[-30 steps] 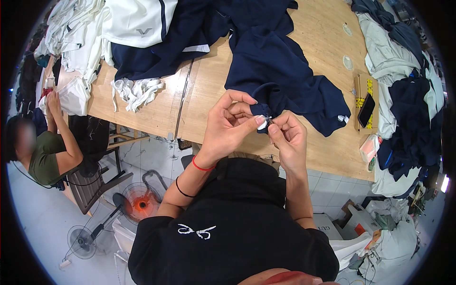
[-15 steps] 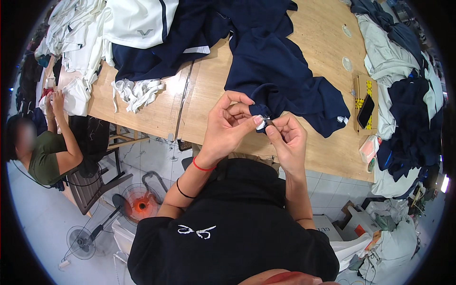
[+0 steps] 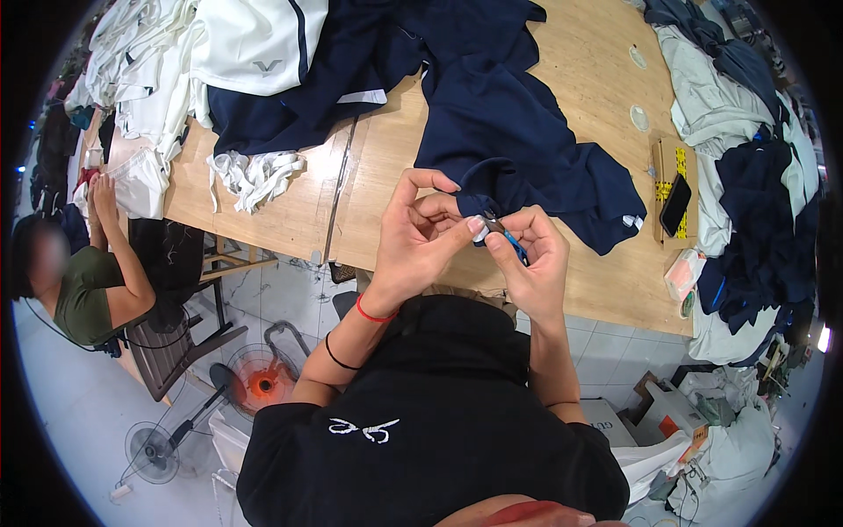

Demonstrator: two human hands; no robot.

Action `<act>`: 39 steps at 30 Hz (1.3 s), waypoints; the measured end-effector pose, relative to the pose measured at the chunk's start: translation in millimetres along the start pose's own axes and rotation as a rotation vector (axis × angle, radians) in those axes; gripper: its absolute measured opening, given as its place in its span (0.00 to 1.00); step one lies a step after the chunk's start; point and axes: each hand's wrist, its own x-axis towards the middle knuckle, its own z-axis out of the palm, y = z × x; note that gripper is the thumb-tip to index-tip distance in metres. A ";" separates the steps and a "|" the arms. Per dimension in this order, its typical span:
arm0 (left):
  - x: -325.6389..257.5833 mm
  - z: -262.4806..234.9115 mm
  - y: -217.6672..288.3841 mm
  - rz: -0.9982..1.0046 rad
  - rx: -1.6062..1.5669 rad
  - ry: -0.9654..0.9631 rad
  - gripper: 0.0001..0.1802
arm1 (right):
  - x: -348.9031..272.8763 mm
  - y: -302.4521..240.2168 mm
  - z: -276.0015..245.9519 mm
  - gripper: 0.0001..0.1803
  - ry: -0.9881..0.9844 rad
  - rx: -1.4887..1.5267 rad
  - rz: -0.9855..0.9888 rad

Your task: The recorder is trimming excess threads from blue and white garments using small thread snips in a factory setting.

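Observation:
A navy garment lies across the table, and its near end is lifted at the edge. My left hand pinches this end between thumb and fingers, with a small white piece showing beside the thumb tip. Closed around a pair of small thread snips with blue on the handle, my right hand is just to the right. The metal blades are right at the pinched cloth; whether they touch it I cannot tell.
White garments are heaped at the far left, near a bundle of white strips. A cardboard box with a dark phone sits at the right, beside piled clothes. A co-worker handles white cloth at left; a fan stands below.
The snips have turned in my right hand, so their blue handle now shows between the fingers. My left hand keeps its pinch on the navy cloth, barely shifted.

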 end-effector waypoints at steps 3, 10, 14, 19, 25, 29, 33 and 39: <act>0.0 -0.4 -0.6 -0.007 -0.009 0.010 0.26 | 2.0 -4.3 1.4 0.11 0.002 -0.005 0.010; 0.2 -1.9 -4.2 -0.034 -0.049 0.063 0.26 | -3.0 1.0 7.1 0.13 0.082 0.042 0.039; -0.4 -1.7 -9.3 -0.041 -0.048 0.090 0.26 | -4.3 2.4 6.9 0.13 0.084 0.029 0.050; 0.3 -3.4 -9.5 -0.038 -0.083 0.142 0.25 | -7.1 5.0 0.3 0.12 0.082 0.025 0.057; 5.0 -12.3 -1.5 -0.034 -0.071 0.165 0.23 | -7.0 11.2 -18.3 0.12 0.125 -0.001 0.065; 3.7 -10.5 -4.5 -0.048 -0.141 0.143 0.23 | -9.2 4.0 -10.5 0.12 0.098 -0.013 0.072; 2.2 -4.9 -7.8 -0.054 -0.172 0.096 0.23 | -6.4 0.4 1.1 0.12 0.076 -0.014 0.042; 2.4 -5.2 -6.8 -0.041 -0.111 0.077 0.23 | -2.7 1.0 5.4 0.14 0.062 -0.073 -0.026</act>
